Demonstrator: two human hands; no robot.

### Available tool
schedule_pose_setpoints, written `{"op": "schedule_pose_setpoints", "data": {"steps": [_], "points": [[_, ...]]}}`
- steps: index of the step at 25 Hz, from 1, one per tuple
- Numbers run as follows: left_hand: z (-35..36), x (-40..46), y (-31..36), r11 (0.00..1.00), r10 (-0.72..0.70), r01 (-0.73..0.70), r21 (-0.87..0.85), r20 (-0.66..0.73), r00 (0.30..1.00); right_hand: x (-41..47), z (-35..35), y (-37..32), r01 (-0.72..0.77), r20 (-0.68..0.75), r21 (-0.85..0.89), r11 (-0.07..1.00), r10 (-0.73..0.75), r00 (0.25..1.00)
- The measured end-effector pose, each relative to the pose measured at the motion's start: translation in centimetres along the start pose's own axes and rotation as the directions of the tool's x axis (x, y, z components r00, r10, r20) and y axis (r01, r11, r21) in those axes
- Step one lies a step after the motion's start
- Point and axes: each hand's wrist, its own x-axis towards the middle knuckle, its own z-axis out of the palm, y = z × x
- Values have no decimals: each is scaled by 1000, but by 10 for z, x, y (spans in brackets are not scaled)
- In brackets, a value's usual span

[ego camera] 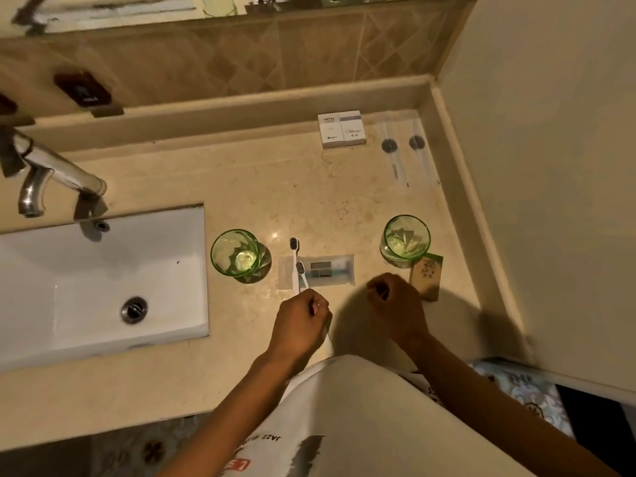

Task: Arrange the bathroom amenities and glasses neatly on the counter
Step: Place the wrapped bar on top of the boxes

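sink set into the counter at far left, faucet behind it. right of the sink, a green glass stands upright. right of that glass, the left hand is closed around the handles of two white toothbrushes, their bristle heads raised over a clear sachet lying flat on the counter. right of the sachet, the right hand is loosely curled; whether it has hold of anything cannot be told. a second green glass stands behind that hand, touching a small tan packet. far behind, white boxes and two wrapped items lie near the corner.
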Motion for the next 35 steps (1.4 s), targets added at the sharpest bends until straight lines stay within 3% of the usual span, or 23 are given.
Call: {"op": "schedule_pose_setpoints", "data": {"steps": [2,5,8,10,13,16,21,28,32,35], "points": [[9,1,5,1000,14,-15,8,102,995,1,-8,23,-28,-247,-37,999,17,969],[32,11,21,1000,-3,3,-2,219,976,10,-24,57,-185,-403,-124,975,121,907],[55,26,41,986,-50,98,-138,314,948,16,-27,73,-187,-401,-263,946,69,913],[64,35,57,950,-86,185,-252,357,930,14,-28,69,-215,-385,-210,954,122,915],[72,43,75,899,-123,267,-348,385,915,-3,-30,58,-296,-232,-117,948,264,936],[75,48,68,876,-180,329,-354,392,902,-35,-24,58,-184,-77,-171,968,173,982],[45,43,43,920,-187,292,-260,363,913,-45,-33,47,88,104,-83,993,-79,991],[-30,29,47,807,-203,250,-535,146,968,-5,-40,-23,425,34,16,905,-426,904],[-55,30,67,711,-261,188,-678,-6,965,33,-30,-54,501,-57,80,862,-498,865],[-67,38,72,734,-271,145,-663,-90,958,58,-34,-72,433,-144,221,874,-410,901]]}}
